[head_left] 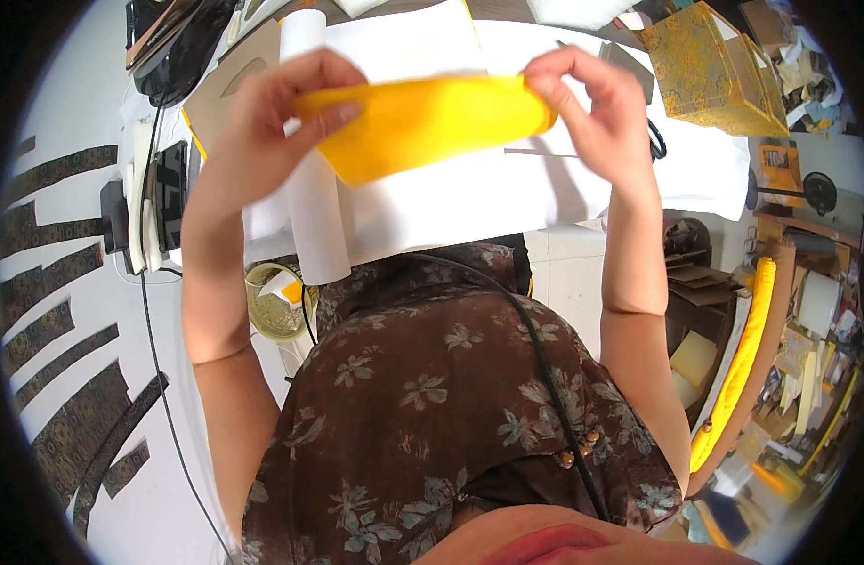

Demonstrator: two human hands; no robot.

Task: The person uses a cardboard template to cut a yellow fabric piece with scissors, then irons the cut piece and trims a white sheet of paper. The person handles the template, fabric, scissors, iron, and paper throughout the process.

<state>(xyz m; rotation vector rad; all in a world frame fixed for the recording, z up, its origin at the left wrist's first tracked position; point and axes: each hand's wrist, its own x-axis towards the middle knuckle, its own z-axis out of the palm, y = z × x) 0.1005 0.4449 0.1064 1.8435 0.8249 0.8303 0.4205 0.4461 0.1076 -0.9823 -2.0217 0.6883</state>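
Observation:
A bright yellow sheet (432,122), cloth or paper, is stretched between my two hands above the white-covered table. My left hand (262,122) pinches its left end between thumb and fingers. At the upper right corner, my right hand (597,108) grips it the same way. The sheet's lower left corner hangs down in a point, and its right end curls over. Beneath it lies white paper (432,212), with a rolled white length (321,226) close below my left hand. A thin grey strip rests on the paper below the sheet; its kind is unclear.
A gold-patterned box (700,66) stands at the far right, with a black loop handle near the table edge. Dark patterned strips (83,414) lie on the white surface at left, crossed by a black cable. Below the table sits a waste basket (286,330); a yellow roll (738,363) leans at right.

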